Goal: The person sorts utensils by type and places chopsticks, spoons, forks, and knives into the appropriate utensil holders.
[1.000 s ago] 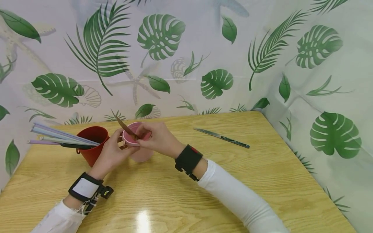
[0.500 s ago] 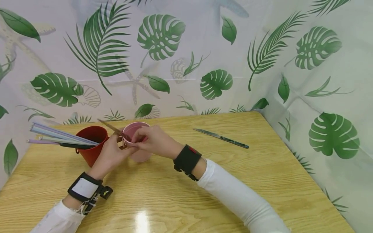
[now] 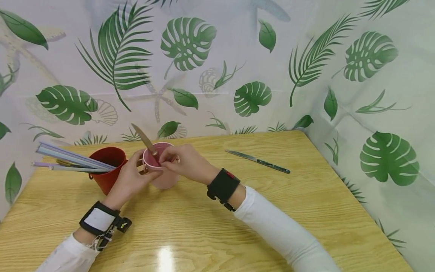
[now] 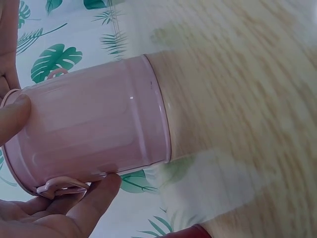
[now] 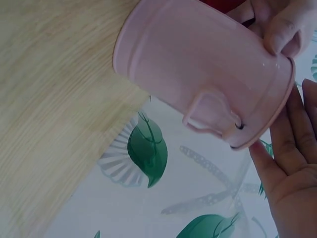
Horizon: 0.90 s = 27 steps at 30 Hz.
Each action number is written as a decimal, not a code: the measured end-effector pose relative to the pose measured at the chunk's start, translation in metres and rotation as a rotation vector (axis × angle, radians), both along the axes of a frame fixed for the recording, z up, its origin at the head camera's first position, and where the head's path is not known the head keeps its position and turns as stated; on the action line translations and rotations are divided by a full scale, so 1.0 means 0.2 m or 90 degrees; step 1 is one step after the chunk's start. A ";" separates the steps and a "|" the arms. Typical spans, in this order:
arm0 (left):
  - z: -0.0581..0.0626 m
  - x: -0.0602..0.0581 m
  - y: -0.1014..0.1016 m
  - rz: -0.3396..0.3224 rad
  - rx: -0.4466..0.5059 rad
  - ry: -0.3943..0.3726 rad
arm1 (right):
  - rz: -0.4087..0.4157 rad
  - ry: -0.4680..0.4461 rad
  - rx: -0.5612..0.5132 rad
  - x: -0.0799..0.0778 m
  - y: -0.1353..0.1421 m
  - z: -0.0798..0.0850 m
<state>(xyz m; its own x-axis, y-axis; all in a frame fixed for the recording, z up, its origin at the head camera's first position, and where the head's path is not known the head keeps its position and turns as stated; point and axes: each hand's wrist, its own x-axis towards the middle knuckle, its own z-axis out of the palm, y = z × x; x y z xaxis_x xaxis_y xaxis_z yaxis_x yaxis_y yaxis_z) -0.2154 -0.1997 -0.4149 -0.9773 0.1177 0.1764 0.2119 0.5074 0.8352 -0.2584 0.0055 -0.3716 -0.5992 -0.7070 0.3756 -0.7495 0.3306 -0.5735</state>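
Note:
My left hand [image 3: 130,177] grips a small pink bucket [image 4: 94,119] near its rim, with the thumb on one side and fingers by a side handle [image 4: 62,186]. In the head view, a knife [image 3: 145,139] stands tilted in that bucket, its brownish blade sticking up and leaning left. Most of the knife's handle is hidden by the bucket wall and fingers. My right hand [image 3: 188,162] is over the bucket's mouth, fingertips pinching at the knife's handle. The right wrist view shows this right hand [image 5: 297,173] behind the rim, its fingertips out of sight.
A red bucket [image 3: 104,181] stands left of the left hand, holding several pale purple, blue and white rods [image 3: 76,156] that jut out leftward. A second knife [image 3: 258,161] with a dark handle lies on the wooden table [image 3: 217,234] at right. Leaf-printed cloth hangs behind.
The knife in the pink bucket dips left, then swings back up more upright. My right hand shifts slightly right. A whitish rod in the red bucket drops lower. The left hand stays put.

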 end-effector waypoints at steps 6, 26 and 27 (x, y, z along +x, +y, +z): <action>-0.01 -0.01 0.00 0.009 0.000 -0.007 | -0.017 0.023 -0.029 -0.02 0.07 0.01; -0.02 -0.01 0.01 0.015 0.008 0.003 | -0.207 0.048 -0.071 -0.15 0.54 0.10; -0.02 -0.01 0.01 0.015 0.007 0.003 | -0.219 0.051 -0.064 -0.16 0.57 0.10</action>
